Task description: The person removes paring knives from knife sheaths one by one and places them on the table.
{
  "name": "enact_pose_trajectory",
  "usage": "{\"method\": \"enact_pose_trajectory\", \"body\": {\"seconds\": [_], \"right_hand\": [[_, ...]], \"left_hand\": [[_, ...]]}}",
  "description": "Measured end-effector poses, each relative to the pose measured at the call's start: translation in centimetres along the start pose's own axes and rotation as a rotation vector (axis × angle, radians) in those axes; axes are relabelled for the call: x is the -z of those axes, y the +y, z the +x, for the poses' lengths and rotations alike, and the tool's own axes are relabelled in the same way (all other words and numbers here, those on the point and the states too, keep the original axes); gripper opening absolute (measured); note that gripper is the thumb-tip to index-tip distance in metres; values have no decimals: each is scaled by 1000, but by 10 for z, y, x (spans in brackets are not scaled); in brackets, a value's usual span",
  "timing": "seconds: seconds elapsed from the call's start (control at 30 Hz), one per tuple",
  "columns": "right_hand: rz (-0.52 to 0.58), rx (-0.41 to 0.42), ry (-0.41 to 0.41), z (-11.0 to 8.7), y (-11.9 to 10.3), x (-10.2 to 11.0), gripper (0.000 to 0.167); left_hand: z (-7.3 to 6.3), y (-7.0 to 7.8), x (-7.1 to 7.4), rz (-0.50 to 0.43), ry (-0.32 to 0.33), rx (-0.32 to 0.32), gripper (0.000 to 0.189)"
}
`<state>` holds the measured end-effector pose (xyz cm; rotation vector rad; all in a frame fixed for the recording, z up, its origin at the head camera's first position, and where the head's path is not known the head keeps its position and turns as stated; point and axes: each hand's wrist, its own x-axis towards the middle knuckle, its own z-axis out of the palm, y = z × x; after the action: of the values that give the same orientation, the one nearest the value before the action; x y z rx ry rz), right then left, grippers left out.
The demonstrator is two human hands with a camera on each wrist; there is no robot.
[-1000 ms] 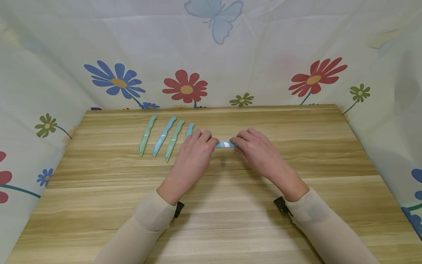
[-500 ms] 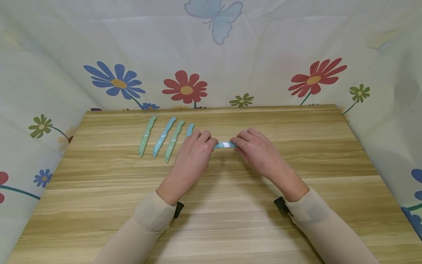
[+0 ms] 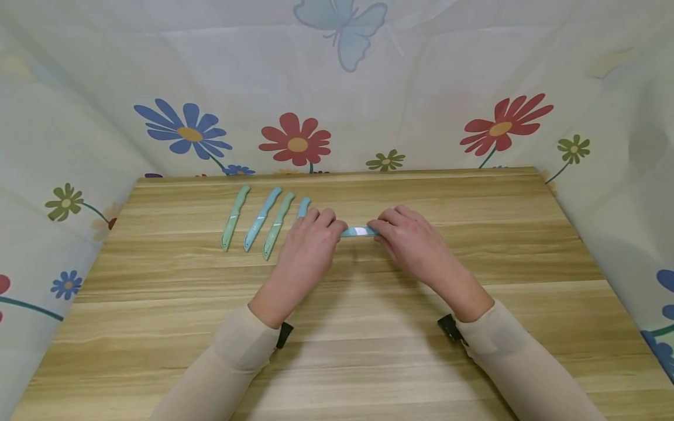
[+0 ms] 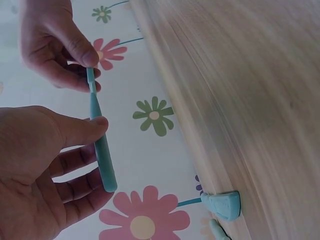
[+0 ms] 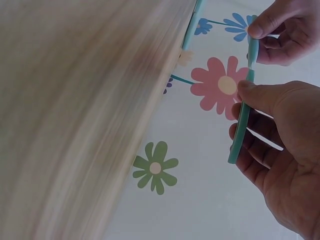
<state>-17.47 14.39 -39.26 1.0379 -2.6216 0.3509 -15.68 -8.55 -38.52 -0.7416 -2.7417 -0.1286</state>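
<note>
Both hands hold a light blue paring knife (image 3: 360, 231) level above the table, its blade inside a matching sheath (image 5: 241, 131). The left hand (image 3: 310, 242) pinches the handle (image 4: 104, 159) between thumb and fingers. At the other end, the right hand (image 3: 413, 242) grips the sheath, thumb on top and fingers behind. A short pale band of bare blade shows between handle and sheath. Another blue knife (image 3: 303, 207) lies by the left hand, which hides most of it.
To the left, a green knife (image 3: 235, 217), a blue knife (image 3: 262, 219) and another green knife (image 3: 278, 225) lie side by side in sheaths on the wooden table (image 3: 474, 210). A flowered cloth (image 3: 421, 88) hangs behind the table's back edge.
The left hand has shifted very slightly left with the handle, and the pale band looks a little wider. The right hand stays in place, and both grips are unchanged.
</note>
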Motion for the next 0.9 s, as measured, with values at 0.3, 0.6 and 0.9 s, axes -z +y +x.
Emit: {"method": "enact_pose_trajectory", "body": {"seconds": [0.3, 0.6, 0.9], "right_hand": [[2, -1, 10, -1, 2, 0, 28], [7, -2, 10, 0, 2, 0, 28], [11, -5, 6, 0, 3, 0, 28]], "left_hand": [[0, 0, 1, -2, -5, 10, 18], [0, -2, 1, 0, 1, 12, 18], [0, -3, 0, -2, 11, 11, 17]]}}
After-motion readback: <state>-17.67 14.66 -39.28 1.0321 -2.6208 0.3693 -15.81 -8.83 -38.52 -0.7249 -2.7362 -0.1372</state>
